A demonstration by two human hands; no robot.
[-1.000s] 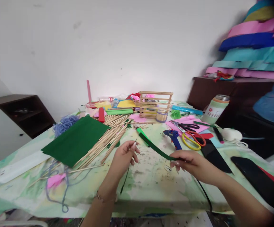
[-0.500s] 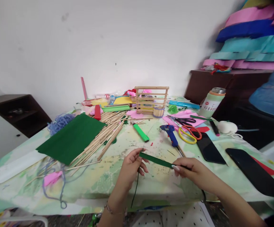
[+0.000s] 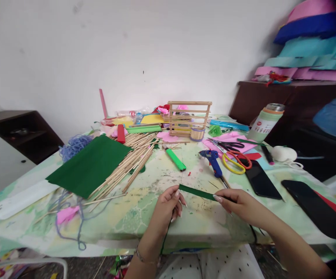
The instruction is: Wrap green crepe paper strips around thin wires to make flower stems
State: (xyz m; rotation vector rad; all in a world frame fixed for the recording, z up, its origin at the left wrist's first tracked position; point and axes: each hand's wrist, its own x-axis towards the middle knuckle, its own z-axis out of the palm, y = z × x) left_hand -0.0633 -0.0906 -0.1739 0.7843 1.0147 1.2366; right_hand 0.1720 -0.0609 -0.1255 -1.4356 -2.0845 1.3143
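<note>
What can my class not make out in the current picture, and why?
All in the head view:
Dark green strip, right end: hidden by the right hand.
Thin dark stem, middle: hidden by the left hand.
Bottle, label print: too small to read.
Thin wooden sticks: the dark green sheet hides whether any run beneath it.
Stack of coloured sheets, top: cut off by the picture's upper edge.

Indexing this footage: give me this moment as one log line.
left hand: pinching at left end of green strip; right hand: holding strip's right end; strip: nearly straight; glue gun: on table, beyond right hand
</note>
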